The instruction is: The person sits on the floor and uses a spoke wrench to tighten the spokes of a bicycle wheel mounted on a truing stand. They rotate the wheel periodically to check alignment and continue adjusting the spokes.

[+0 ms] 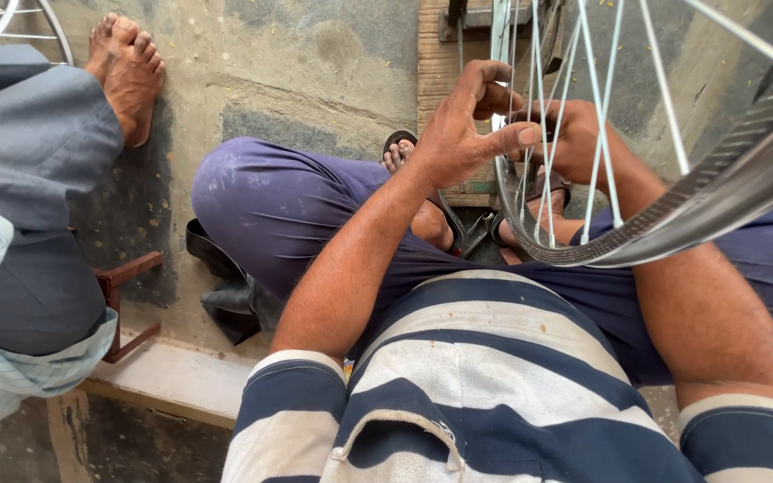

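A bicycle wheel rim (pixel 673 215) with thin silver spokes (pixel 539 107) stands in front of me, above my lap. My left hand (pixel 462 125) is raised at the near side of the wheel, with thumb and fingers pinching at a spoke. My right hand (pixel 574 139) reaches in behind the spokes and its fingers are curled around them near the left hand. What the fingertips hold between them is too small to tell. I sit in dark blue trousers and a blue and white striped shirt.
Another person sits at the left in grey trousers, with a bare foot (pixel 127 72) on the concrete floor. A second wheel (pixel 11 22) shows at the top left corner. A wooden block (pixel 445 54) lies ahead, and a black bag (pixel 225 295) rests by my left thigh.
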